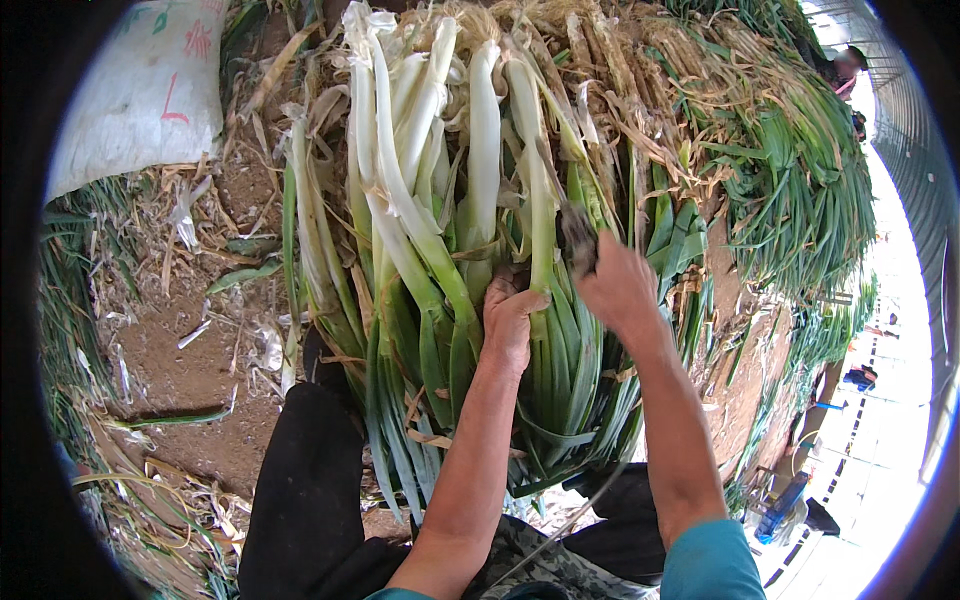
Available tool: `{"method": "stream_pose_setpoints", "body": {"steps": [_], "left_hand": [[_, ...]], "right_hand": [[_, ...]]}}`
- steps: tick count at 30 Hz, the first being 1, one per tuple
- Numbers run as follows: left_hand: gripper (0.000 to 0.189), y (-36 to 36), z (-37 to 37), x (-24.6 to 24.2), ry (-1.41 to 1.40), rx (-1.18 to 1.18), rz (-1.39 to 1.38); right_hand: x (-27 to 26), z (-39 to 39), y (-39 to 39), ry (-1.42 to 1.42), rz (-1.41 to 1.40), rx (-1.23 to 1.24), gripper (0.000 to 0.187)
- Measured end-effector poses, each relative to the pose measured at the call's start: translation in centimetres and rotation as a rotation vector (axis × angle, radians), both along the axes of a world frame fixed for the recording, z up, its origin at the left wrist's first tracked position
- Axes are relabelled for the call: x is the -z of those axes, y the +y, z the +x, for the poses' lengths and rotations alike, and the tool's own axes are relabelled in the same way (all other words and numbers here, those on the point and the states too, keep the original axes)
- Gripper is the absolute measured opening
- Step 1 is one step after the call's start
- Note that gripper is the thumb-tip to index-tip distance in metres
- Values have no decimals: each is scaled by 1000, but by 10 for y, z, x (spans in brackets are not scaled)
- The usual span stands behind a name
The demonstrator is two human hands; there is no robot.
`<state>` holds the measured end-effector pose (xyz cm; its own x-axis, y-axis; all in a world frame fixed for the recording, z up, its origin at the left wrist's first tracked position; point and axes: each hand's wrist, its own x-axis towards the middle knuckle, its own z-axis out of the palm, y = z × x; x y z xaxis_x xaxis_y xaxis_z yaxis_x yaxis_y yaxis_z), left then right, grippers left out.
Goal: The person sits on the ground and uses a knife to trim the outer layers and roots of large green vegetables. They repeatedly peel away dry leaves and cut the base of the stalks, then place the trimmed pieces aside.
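Observation:
Large Welsh onions or leeks (420, 247) with white stalks and green leaves lie across my lap, roots pointing away from me. My left hand (514, 307) is closed round the lower stalk of one leek (538, 225), where white turns to green. Just right of that stalk, my right hand (619, 281) grips a dark handle (577, 236); a thin part seems to run up from it along the stalk, but its kind is unclear. Peeled white stalks lie to the left of my left hand, and browner, unpeeled ones (600, 52) lie beyond my right hand.
A white woven sack (142, 97) with red marks lies at the upper left. Leek piles (795, 180) stretch along the right. Dry leaf scraps litter the brown soil (187, 375). A person (846, 67) is far off at the upper right, and a blue object (782, 506) lies at the lower right.

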<state>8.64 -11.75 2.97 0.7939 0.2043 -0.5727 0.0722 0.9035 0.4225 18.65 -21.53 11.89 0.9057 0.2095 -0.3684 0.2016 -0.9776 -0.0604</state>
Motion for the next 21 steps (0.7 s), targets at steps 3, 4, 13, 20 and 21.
{"method": "stream_pose_setpoints", "body": {"steps": [3, 4, 13, 20, 21], "left_hand": [[51, 5, -2, -3, 5, 6, -31], [53, 7, -4, 0, 0, 7, -27], [53, 5, -5, 10, -20, 33, -26], [48, -6, -4, 5, -59, -17, 35], [47, -6, -4, 5, -51, -27, 44]], "right_hand": [[-19, -63, -32, 76, 10, 14, 27], [-25, -79, -37, 129, -13, 44, 27], [-28, -50, -24, 78, -12, 6, 28], [-21, 77, 70, 28, 42, 6, 38], [-19, 80, 75, 43, 26, 0, 38]]}}
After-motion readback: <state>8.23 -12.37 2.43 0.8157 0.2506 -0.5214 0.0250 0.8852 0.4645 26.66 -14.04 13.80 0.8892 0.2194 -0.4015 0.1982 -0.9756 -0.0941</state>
